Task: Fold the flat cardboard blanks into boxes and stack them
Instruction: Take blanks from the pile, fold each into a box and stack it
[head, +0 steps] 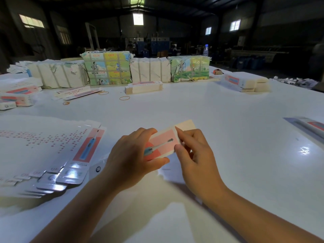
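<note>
Head view. A pink-and-white cardboard blank (162, 142), printed with a toothbrush, is held just above the white bench (228, 137) at near centre. The left hand (133, 155) grips its near-left end, the fingers (147, 132) curled over the far edge and the thumb pressed against the near edge. The right hand (194, 149) pinches the right part of the blank between thumb and forefinger, beside a plain tan flap at the far-right end. A fanned spread of flat blanks (52, 155) lies on the bench at near left. Folded boxes (245, 83) are stacked at far right, and more at far left. Wrapped bundles (107, 67) are lined up along the far side, with rubber bands (124, 98) lying loose on the bench nearer the viewer.
</note>
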Available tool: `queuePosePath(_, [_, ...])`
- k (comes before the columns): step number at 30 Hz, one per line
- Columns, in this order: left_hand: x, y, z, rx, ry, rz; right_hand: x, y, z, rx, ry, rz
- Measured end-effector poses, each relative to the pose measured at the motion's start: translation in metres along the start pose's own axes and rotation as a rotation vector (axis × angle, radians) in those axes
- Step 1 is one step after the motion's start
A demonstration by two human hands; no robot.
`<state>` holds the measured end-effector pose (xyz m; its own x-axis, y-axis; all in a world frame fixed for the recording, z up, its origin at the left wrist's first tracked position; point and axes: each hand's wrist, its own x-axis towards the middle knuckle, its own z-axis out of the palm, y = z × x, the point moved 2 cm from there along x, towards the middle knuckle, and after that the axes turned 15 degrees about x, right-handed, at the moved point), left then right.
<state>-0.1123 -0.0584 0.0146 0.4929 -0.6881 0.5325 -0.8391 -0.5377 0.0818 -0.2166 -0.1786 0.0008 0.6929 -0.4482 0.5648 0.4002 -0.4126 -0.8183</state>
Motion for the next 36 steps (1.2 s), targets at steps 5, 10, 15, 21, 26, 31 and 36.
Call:
queuePosePath(5, [0.003,-0.005,-0.004,-0.079,0.010,-0.042,0.010,-0.008,-0.017,-0.192,0.193,-0.080])
queuePosePath(10, [0.002,-0.001,-0.003,-0.101,0.001,-0.021,0.017,0.001,-0.008,0.883,0.086,0.454])
queuePosePath(15, [0.003,0.002,0.000,-0.087,0.009,0.019,0.010,0.002,-0.006,0.552,0.044,0.198])
queuePosePath(21, [0.002,0.009,0.004,-0.126,0.033,0.032,0.000,0.003,0.000,-0.253,-0.087,-0.036])
queuePosePath(26, [0.003,0.008,0.004,0.003,0.017,0.001,0.011,0.002,-0.006,0.297,0.089,0.212])
queuePosePath(31, [0.003,0.012,0.001,0.088,0.077,0.037,0.017,0.011,-0.010,0.556,0.151,0.346])
queuePosePath(36, [0.003,0.011,0.000,0.059,0.103,0.041,0.018,0.010,-0.013,0.491,0.096,0.230])
